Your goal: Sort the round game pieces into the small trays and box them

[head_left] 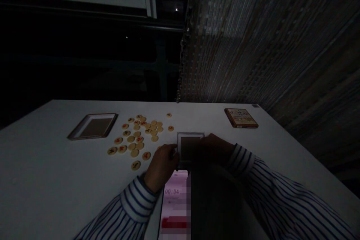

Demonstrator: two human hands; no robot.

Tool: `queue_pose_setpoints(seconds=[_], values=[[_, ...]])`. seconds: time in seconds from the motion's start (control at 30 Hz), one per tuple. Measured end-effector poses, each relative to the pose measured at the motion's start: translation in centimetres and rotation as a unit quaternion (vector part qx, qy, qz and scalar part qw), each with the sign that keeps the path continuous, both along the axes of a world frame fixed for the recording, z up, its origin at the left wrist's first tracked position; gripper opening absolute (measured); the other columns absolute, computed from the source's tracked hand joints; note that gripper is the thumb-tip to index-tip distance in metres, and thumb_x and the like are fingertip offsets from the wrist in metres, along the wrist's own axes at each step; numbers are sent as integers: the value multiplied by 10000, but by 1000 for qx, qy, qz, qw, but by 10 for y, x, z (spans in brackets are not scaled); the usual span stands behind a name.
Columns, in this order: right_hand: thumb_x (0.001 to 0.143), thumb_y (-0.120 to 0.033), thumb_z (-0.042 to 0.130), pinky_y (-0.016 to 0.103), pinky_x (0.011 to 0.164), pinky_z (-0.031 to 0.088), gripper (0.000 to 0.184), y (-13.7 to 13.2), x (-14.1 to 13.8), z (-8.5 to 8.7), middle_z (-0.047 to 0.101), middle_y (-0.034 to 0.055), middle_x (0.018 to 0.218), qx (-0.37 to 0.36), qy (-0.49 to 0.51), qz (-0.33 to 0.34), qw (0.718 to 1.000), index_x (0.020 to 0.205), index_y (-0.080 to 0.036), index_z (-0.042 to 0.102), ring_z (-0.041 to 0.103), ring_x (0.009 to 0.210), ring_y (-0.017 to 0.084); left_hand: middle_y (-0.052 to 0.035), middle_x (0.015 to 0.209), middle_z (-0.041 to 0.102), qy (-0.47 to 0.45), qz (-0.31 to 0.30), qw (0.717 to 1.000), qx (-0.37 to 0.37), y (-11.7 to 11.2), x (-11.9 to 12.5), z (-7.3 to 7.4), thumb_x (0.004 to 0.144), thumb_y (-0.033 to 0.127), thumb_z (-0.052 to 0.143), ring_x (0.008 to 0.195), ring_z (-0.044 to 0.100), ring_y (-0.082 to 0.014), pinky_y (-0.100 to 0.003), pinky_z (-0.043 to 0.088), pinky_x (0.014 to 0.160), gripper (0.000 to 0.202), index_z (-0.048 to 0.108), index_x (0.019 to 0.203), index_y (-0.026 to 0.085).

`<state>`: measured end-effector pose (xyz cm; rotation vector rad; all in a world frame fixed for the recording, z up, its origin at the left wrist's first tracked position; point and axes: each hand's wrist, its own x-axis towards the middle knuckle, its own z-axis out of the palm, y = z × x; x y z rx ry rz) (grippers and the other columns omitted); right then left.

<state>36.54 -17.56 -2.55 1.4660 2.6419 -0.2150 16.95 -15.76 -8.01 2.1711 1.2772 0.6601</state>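
While both hands met at a small square tray (190, 146) on the counter (56, 180), the left hand (162, 165) gripped its 9 o'clock edge, the right hand (215, 149) its 3 o'clock edge; xiangqi pieces (139, 137) lay at 10 o'clock.

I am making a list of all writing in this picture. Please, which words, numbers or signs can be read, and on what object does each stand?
"00:04" on the lit phone screen between the striped sleeves; the rest of the screen is blurred.
Red and dark marks on the round tan game discs: too small to read.
Print on the flat orange-brown box lid at the far right of the white table: too blurred to read.
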Motion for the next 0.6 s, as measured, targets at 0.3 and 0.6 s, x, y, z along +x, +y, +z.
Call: queue_pose_setpoints(seconds=[0.3,0.6], values=[[747,-241,492,245,580,377,164,13,-5,10,658,63,772,30,-60,11,998,769,-185,644,588,667,152,-75,914,626,24,50,997,45,1,-43,19,786,289,417,849,567,-188,-310,417,776,285,614,968,190],[822,-259,376,278,636,353,243,38,-77,17,649,66,842,69,-70,81,992,801,-190,608,570,801,182,-67,964,634,111,129,981,90,16,-117,10,800,340,410,907,564,-200,-300,404,806,309,614,979,192]])
